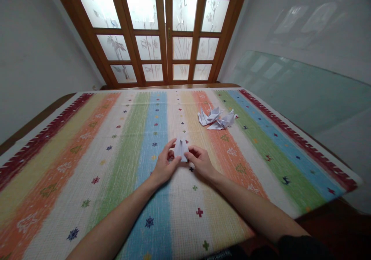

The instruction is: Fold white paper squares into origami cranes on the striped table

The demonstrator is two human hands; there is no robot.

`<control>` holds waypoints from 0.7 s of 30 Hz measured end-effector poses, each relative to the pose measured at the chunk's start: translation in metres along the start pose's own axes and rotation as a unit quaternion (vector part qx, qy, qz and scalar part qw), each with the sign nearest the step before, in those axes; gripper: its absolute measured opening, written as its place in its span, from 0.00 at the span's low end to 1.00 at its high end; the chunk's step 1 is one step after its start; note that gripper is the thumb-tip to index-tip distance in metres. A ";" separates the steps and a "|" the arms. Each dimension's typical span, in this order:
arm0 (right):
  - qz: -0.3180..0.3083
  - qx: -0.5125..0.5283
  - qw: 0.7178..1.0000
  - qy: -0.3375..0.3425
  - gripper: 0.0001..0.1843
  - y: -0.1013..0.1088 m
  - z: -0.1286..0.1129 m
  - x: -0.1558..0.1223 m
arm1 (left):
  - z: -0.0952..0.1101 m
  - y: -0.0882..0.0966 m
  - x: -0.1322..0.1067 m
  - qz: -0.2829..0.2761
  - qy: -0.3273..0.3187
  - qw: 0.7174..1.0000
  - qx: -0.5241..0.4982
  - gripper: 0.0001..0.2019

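A small folded piece of white paper (181,148) is held just above the striped tablecloth (87,167) near the table's middle. My left hand (164,166) pinches its left side with thumb and fingers. My right hand (200,161) pinches its lower right edge. Both hands meet at the paper, fingers closed on it.
A small heap of folded white paper figures (217,118) lies on the cloth beyond my right hand. A glass pane (304,93) leans against the right wall. Wooden doors with frosted panes (162,31) stand behind the table. The table's right edge (319,155) runs diagonally.
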State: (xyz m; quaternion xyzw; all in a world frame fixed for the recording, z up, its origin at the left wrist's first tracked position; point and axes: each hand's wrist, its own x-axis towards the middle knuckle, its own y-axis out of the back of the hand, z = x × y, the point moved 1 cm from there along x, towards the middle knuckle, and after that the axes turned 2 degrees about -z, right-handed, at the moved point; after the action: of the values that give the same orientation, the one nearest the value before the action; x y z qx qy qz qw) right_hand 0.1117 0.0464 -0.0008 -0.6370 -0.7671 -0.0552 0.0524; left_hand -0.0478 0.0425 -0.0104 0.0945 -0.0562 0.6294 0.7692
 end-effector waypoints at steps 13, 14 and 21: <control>0.086 0.022 0.996 0.020 0.11 0.002 0.002 0.001 | 0.007 0.007 0.002 -0.079 -0.044 0.994 0.060 0.20; 0.087 0.029 0.996 0.020 0.11 0.002 0.003 0.001 | 0.007 0.006 0.001 -0.070 -0.042 0.995 0.057 0.17; 0.119 0.003 0.992 0.036 0.06 0.003 0.003 0.001 | -0.003 -0.004 -0.002 0.010 -0.029 0.999 -0.018 0.21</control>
State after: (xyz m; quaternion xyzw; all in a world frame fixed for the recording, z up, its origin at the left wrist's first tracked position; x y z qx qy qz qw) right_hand 0.1147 0.0479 -0.0036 -0.7209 -0.6839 -0.0691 0.0885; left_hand -0.0442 0.0402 -0.0137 0.0981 -0.0911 0.6327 0.7627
